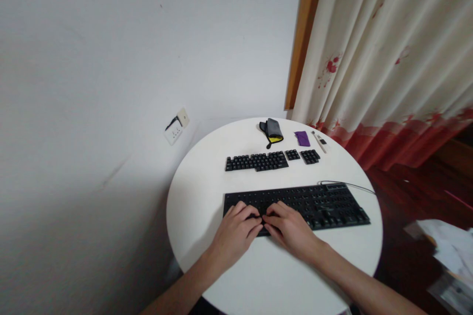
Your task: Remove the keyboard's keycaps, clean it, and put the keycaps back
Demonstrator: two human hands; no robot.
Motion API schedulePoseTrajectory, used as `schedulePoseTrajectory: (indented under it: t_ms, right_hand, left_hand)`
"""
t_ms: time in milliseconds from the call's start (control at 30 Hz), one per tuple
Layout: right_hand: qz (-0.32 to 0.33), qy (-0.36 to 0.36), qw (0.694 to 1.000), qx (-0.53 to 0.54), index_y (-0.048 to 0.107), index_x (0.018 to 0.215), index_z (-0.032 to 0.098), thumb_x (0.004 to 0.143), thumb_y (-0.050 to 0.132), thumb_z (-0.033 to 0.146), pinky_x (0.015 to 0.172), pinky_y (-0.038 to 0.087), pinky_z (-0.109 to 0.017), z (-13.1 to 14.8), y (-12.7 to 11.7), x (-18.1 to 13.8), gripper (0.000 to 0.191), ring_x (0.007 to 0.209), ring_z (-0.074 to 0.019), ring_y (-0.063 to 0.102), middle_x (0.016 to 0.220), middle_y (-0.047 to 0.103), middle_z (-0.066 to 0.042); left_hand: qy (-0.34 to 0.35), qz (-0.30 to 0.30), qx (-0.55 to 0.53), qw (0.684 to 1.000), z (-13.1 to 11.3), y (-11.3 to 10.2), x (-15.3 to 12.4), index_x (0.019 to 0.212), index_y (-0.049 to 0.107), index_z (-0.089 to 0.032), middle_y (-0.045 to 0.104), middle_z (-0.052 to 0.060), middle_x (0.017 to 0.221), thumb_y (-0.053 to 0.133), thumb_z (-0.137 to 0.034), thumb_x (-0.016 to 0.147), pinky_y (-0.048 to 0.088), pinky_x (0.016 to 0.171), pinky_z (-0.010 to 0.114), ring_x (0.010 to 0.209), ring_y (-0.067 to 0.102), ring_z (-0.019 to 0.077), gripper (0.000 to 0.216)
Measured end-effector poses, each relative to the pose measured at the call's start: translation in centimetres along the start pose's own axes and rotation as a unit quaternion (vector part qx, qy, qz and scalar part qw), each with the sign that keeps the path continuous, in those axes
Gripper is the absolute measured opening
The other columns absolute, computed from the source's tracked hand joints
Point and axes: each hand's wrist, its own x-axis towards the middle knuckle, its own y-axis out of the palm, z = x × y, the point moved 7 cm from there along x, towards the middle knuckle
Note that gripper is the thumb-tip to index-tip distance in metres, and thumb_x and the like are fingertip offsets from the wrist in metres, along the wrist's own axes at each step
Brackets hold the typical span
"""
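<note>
A black keyboard frame (325, 211) lies across the near half of the round white table (195, 197). Most of its keycaps look to be off. Over its left part, my left hand (236, 231) is closed, with thumb and fingers pinched low at the board. My right hand (290, 229) meets it from the other side, also closed, fingertips almost touching the left ones. Anything between the fingertips is too small or hidden to tell. Behind the keyboard, black keycaps sit in rows: a large block (258, 161), a small block (292, 154) and a number-pad block (310, 156).
At the table's back lie a folded grey cloth (274, 128) with yellow inside, a purple cloth (303, 138) and a slim white brush-like tool (320, 142). A cable (354, 186) runs over the right edge. A wall with a socket (173, 133) stands left, a curtain (354, 74) right.
</note>
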Motion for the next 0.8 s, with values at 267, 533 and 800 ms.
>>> schedulePoseTrajectory:
  t_ms: [267, 533, 800]
  right_hand:
    - [0.008, 0.019, 0.998, -0.055, 0.07, 0.104, 0.021, 0.095, 0.051, 0.03, 0.081, 0.044, -0.036, 0.6, 0.3, -0.9, 0.023, 0.097, -0.0233, 0.051, 0.099, 0.061, -0.009]
    - [-0.038, 0.106, 0.994, 0.011, 0.064, 0.117, 0.02, 0.099, 0.041, 0.027, 0.088, 0.043, -0.029, -2.7, -1.6, 2.3, 0.03, 0.096, -0.0181, 0.059, 0.102, 0.067, -0.007]
    - [0.048, 0.206, 0.973, -0.095, 0.046, 0.134, 0.016, 0.097, 0.04, 0.025, 0.08, 0.045, -0.031, -7.6, -0.2, 9.5, 0.039, 0.099, -0.0238, 0.066, 0.11, 0.069, -0.013]
  left_hand:
    - [-0.004, -0.003, 0.006, 1.0, -0.2, 0.2, -0.5, 0.091, 0.072, -0.024, 0.064, 0.005, 0.1, 0.056, -0.026, 0.092, 0.045, 0.085, 0.039, 0.098, 0.051, 0.0216, 0.017]
    - [-0.046, -0.071, -0.045, 0.995, 4.3, -2.0, 5.6, 0.093, 0.072, -0.022, 0.066, 0.003, 0.095, 0.051, -0.025, 0.094, 0.044, 0.089, 0.033, 0.093, 0.057, 0.0177, 0.021]
    - [-0.062, -0.065, 0.069, 0.994, 8.8, 0.4, 12.4, 0.103, 0.071, -0.019, 0.066, 0.006, 0.096, 0.061, -0.02, 0.087, 0.044, 0.09, 0.034, 0.095, 0.056, 0.0224, 0.02]
